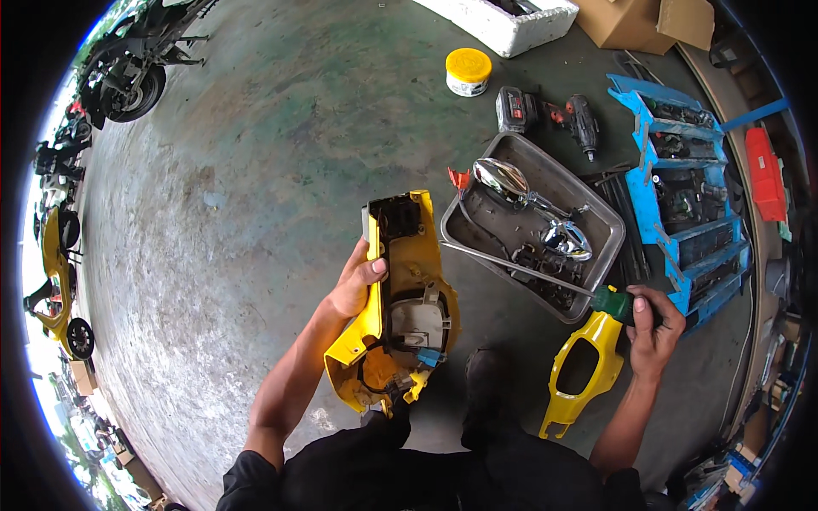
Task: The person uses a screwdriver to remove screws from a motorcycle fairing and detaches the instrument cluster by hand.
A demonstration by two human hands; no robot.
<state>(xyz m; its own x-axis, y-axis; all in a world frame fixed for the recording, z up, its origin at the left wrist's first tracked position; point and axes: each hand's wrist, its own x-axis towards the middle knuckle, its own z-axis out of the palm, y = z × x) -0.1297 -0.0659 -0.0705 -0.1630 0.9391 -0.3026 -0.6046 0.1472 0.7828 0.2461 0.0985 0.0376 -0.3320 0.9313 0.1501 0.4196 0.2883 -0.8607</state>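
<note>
My left hand [358, 285] grips the edge of a yellow plastic motorbike cover [426, 247], its thumb on the rim. The cover is raised in front of my legs with its hollow inside showing; a grey part, a blue connector and a black piece sit in it. In my right hand [652, 332] is a long screwdriver [612, 302] with a green and black handle. Its shaft points left across the near side of a grey metal tray [446, 223], the tip close to the cover. Beneath the screwdriver handle, a second yellow cover [609, 366] with an oval opening lies on the floor.
In the tray are chrome-shelled parts [501, 176] with wires. Beyond it lie a cordless power tool [554, 117] and a yellow-lidded tub [468, 70]. A blue toolbox [648, 196] stands open at right, near a red bin [765, 175]. Motorbikes [132, 72] stand far left.
</note>
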